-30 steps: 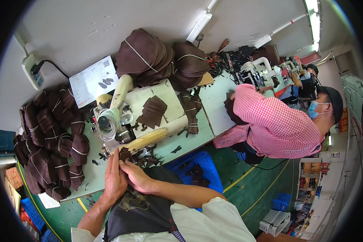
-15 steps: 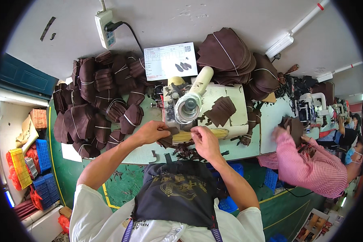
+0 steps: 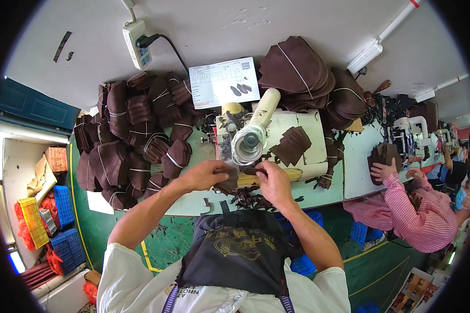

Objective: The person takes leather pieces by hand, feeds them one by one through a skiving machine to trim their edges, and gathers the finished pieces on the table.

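Observation:
My left hand point(image 3: 206, 175) is closed on a small stack of dark brown leather pieces point(image 3: 226, 183) at the front of a cream bench machine point(image 3: 314, 130). My right hand point(image 3: 273, 181) has its thumb and fingers pinched together at the machine's front edge. A dark bit shows at its fingertips, likely the end of a leather piece, but I cannot make it out for sure. Between my hands runs a yellowish strip point(image 3: 248, 180) along the machine's front. Just above them sits a pale tube wound with white cord point(image 3: 244, 151). A fanned stack of brown leather pieces point(image 3: 291, 145) lies on the machine's top.
Tied bundles of brown leather point(image 3: 109, 161) crowd the left of the bench. Larger stacks point(image 3: 297, 68) stand behind on the right, beside a printed sheet point(image 3: 223, 83). Dark scraps point(image 3: 250, 199) litter the near edge. A co-worker in a pink checked sleeve point(image 3: 381, 201) handles leather at right.
My right hand has moved slightly toward the left hand, its fingertips now at the dark bit by the machine. The co-worker's hand has settled on a leather stack. The view has shifted a little.

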Demonstrator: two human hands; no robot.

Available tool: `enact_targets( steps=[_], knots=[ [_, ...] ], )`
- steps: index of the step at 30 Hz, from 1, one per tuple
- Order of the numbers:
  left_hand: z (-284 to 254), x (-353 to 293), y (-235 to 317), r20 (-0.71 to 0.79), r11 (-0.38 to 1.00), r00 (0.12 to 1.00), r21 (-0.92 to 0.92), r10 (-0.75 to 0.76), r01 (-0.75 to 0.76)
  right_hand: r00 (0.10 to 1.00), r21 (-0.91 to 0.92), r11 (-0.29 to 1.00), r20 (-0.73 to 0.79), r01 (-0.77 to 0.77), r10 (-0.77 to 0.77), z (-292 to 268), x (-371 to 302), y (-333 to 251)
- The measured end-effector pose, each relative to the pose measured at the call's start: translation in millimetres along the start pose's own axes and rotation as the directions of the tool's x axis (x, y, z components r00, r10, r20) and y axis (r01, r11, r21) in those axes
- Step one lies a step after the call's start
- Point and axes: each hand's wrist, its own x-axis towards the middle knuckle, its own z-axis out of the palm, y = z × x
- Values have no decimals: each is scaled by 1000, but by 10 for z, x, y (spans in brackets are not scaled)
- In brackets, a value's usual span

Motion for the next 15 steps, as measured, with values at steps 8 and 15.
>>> enact_targets(
  steps=[8,15],
  knots=[
    [175,189,-58,-231,938,973,336,-8,87,991,45,999,134,-1,-5,-58,42,-96],
    [69,93,-133,-123,996,992,83,-12,22,983,-153,973,-38,171,-179,67,-11,-80]
  ],
)
